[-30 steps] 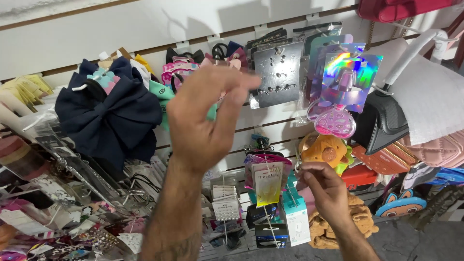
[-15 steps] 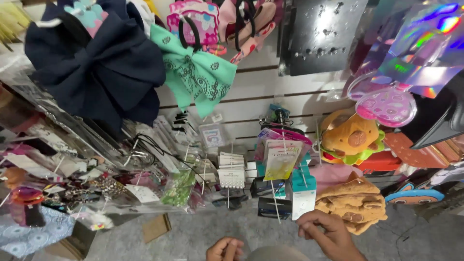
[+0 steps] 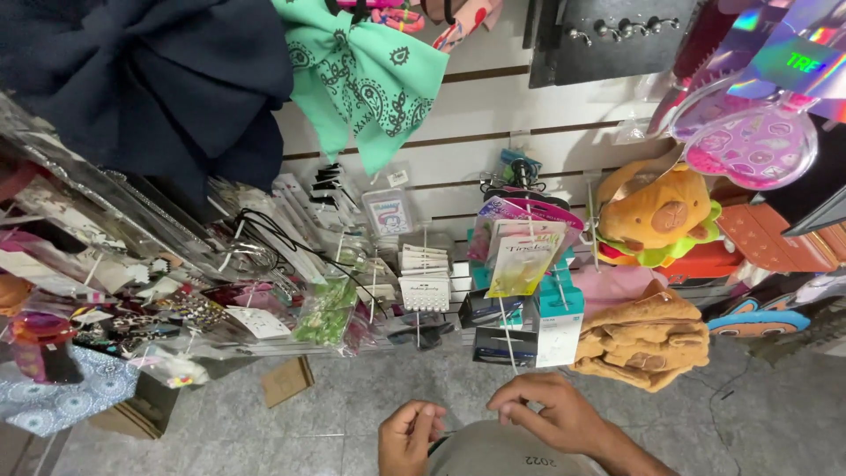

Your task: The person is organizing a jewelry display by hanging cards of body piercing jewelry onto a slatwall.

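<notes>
Right hand [image 3: 551, 412] pinches a thin pale string [image 3: 508, 348]; left hand [image 3: 407, 436] curled, contents unclear.

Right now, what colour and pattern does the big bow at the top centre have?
The bow is mint green with a dark paisley print, seen best in the head view.

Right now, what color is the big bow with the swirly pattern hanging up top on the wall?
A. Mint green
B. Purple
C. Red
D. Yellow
A. The patterned bow hanging on the slat wall is mint green with dark paisley swirls, next to a much darker navy bow.
</notes>
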